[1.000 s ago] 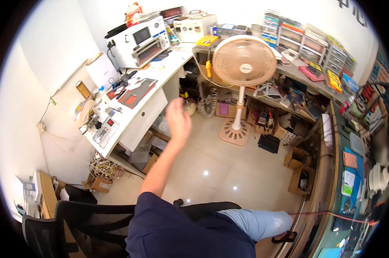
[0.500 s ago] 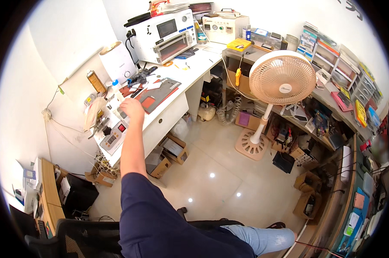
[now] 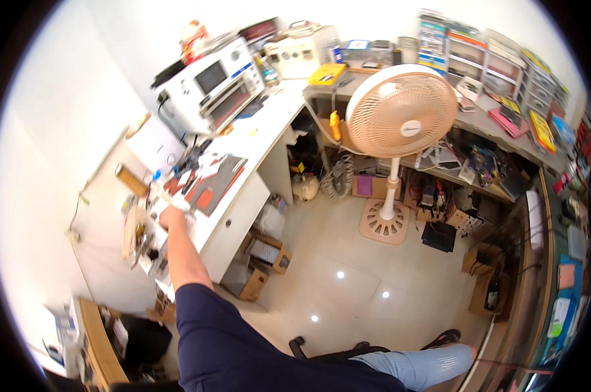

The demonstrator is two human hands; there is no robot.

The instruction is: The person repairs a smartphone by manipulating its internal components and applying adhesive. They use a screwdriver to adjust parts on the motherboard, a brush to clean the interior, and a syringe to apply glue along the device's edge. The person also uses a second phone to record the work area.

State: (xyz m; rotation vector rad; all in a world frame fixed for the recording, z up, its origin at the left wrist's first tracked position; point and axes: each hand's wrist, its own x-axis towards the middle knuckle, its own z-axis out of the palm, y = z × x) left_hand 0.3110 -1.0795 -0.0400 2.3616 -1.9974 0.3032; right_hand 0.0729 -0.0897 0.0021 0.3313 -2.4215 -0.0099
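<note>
My left hand reaches over the left part of the white desk, beside the near end of a dark grey and red work mat. Its fingers are blurred and partly hidden, so what they hold, if anything, does not show. Just beyond the hand stands a small clear bottle with a blue cap. Small loose parts lie around it, among them a white slip on the mat. A box-shaped device sits at the desk's near end, partly behind my forearm. My right hand is out of view.
A white oven-like machine and a white upright appliance stand along the wall. On the floor is a beige pedestal fan. Open cardboard boxes sit below the desk. Cluttered shelves line the right.
The view has shifted and turned, moving the desk left and lower in the picture. My left hand has moved slightly toward the wall side of the desk, away from the mat.
</note>
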